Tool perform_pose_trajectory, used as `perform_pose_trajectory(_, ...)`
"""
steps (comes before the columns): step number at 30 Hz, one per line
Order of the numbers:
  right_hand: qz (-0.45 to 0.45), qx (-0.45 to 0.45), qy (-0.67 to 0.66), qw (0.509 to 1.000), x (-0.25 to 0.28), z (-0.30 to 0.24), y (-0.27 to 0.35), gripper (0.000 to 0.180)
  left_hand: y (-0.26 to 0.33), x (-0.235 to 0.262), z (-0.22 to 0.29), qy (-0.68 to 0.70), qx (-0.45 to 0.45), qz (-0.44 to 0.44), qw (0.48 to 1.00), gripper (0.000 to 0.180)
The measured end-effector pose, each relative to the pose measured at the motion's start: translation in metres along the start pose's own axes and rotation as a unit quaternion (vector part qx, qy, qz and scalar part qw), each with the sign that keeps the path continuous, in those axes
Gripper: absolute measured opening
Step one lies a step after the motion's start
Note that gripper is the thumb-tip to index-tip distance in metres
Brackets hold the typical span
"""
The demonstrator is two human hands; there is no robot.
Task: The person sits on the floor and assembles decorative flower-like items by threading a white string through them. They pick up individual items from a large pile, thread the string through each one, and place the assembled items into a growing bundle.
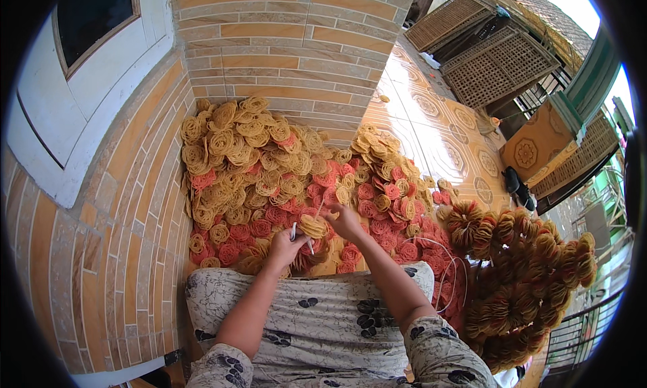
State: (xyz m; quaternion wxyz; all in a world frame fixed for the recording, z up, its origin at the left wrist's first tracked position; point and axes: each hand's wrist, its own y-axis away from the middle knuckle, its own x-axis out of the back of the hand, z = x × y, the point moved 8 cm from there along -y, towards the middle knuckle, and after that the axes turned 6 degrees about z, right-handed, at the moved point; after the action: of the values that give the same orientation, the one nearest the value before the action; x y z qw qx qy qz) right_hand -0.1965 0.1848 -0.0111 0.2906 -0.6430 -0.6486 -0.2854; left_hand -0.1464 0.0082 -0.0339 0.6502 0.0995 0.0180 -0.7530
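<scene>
My left hand (pixel 284 250) is closed round a small stack of pale yellow, round coiled crackers (pixel 312 226). A white, curved, strap-like piece (pixel 293 232) shows at its fingers; whether it is a cord or a tool handle I cannot tell. My right hand (pixel 346 221) is beside the stack, fingers pinched together close to a thin pale strand; what they grip is too small to make out. Beneath both hands spreads a heap of loose coiled crackers, yellow ones (pixel 236 142) toward the wall and pink ones (pixel 384 233) nearer me.
A thin white cord (pixel 439 308) loops over the pink crackers on the right. Bunches of strung crackers (pixel 519 280) are piled at my right. A tiled wall (pixel 283 51) bounds the heap at the back. Woven racks (pixel 499 65) lean beyond the shiny tiled floor (pixel 431 132).
</scene>
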Motion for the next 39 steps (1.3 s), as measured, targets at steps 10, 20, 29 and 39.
perform_pose_trajectory(10,-0.039,-0.073,-0.242,0.967,0.017,0.012,-0.008,0.027,-0.011,0.007,-0.017,-0.100,0.067,-0.030,0.992,0.019)
perform_pose_trajectory(20,0.000,-0.055,-0.229,0.972,0.049,-0.019,-0.002,0.023,-0.013,0.000,0.003,-0.143,0.064,-0.024,0.987,0.016)
perform_pose_trajectory(29,-0.031,-0.045,-0.243,0.969,0.039,-0.017,-0.008,0.009,-0.018,-0.005,0.000,-0.087,0.081,-0.051,0.992,0.016)
perform_pose_trajectory(39,0.149,0.105,0.128,0.975,0.034,0.037,-0.050,0.036,-0.035,-0.001,0.000,-0.203,0.008,-0.016,0.979,0.016)
